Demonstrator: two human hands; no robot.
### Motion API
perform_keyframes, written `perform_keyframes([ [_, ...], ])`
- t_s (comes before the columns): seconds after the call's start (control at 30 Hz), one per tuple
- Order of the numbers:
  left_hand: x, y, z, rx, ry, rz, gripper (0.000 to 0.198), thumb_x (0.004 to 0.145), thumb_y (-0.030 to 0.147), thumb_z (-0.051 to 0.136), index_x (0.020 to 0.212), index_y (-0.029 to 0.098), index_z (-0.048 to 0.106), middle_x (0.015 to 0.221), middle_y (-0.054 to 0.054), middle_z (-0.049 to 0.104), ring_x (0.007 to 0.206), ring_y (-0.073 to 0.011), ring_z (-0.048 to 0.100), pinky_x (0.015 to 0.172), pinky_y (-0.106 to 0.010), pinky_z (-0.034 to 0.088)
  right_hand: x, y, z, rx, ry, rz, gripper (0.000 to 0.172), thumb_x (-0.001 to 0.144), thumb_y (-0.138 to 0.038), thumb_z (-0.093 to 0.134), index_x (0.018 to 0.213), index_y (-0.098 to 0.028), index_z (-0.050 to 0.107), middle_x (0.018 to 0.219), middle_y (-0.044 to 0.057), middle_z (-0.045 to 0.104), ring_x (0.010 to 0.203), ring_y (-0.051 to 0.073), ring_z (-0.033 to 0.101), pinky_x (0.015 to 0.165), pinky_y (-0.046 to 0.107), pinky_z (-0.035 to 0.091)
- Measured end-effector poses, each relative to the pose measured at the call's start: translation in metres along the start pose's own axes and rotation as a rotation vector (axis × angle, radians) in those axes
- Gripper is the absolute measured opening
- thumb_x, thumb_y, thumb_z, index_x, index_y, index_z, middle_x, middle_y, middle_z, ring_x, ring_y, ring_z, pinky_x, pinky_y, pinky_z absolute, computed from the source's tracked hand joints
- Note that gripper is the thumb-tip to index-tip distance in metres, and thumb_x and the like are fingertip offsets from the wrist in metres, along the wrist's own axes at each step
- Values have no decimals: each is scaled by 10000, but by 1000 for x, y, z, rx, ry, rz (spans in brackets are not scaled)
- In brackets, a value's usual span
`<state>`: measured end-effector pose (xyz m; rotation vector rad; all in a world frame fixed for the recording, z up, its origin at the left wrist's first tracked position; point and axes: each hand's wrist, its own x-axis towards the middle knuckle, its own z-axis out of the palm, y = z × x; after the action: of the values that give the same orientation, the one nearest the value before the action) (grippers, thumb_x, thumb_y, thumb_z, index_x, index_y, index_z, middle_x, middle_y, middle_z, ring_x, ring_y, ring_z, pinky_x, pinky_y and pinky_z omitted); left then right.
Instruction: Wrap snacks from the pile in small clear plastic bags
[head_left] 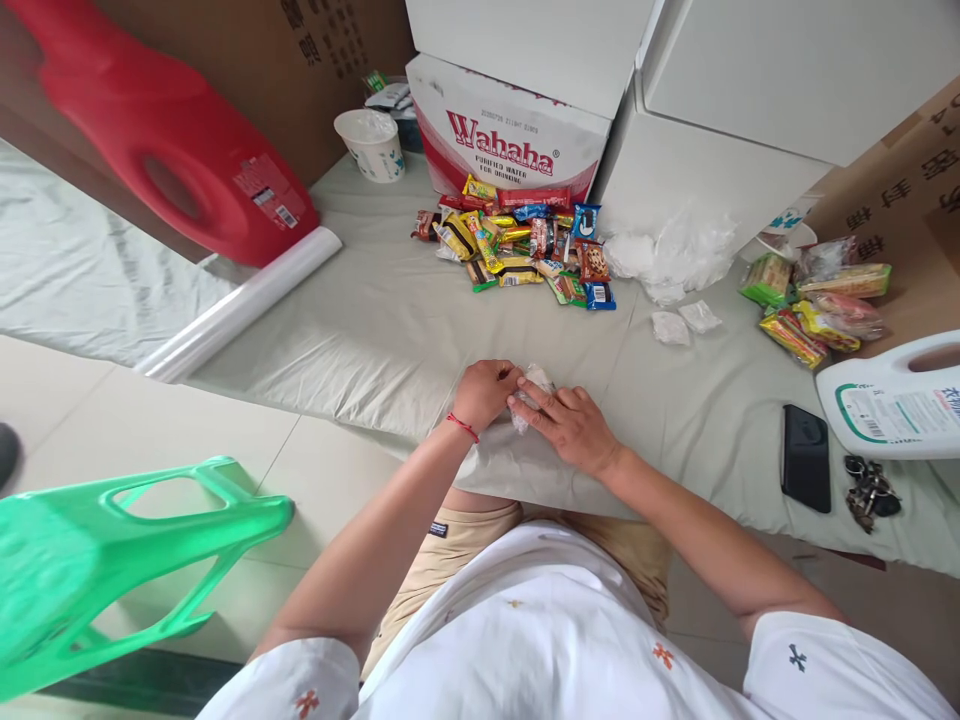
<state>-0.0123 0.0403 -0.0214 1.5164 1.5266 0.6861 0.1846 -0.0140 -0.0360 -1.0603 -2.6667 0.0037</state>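
My left hand (484,396) is curled at the left side of a small clear-wrapped packet (538,375), lower centre of the frame, though I cannot tell whether its fingertips truly grip; my right hand (577,425) lies half open, its fingers loosely spread across the packet. Pressing too hard could split the thin film, and I can't make out what is inside. The packet sits near the front edge of the cloth-covered bench (375,340), so a careless pull towards me could drop it into my lap. If I drag the wrinkled cloth, the plastic roll (240,310) at left, lying across that edge, might slide off to the floor.
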Motion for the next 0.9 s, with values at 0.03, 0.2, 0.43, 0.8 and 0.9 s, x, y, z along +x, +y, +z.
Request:
perform_keyframes([
  [0.03,0,0,0,10,9,-7,350,823,407,517,544,207,457,528,26,407,554,-120,363,545,-285,268,2,3,-1,50,0,12,607,1005,-89,421,1541,-372,470,1600,39,479,979,231,612,867,426,493],
  [0.2,-5,-2,-5,11,-8,3,574,933,613,446,518,219,485,544,-9,474,577,-153,486,563,-300,358,10,8,-11,441,173,220,420,1041,-269,438,1425,-284,607,1472,90,602,1111,254,631,994,464,512],
  [0.43,-35,5,8,-616,-132,128,621,982,647,424,1356,178,584,1223,-137,709,1105,-258,689,893,-383,561,21,-20,-1,1312,424,839,405,925,-585,620,1098,-226,685,857,13,677,657,143,585,535,247,481],
  [0.8,-48,4,36,-559,-259,181,653,915,646,597,1345,171,470,1234,-149,702,1061,-235,700,864,-349,572,-4,-20,2,1172,484,879,536,983,-615,491,1354,-240,588,894,26,654,675,149,603,543,260,506],
  [0.9,-48,8,48,-374,-133,213,600,950,632,543,1319,165,472,1188,-143,712,999,-225,709,846,-347,566,-5,-18,1,946,512,827,431,992,-593,506,1104,-228,704,868,46,644,786,189,632,688,315,558],
])
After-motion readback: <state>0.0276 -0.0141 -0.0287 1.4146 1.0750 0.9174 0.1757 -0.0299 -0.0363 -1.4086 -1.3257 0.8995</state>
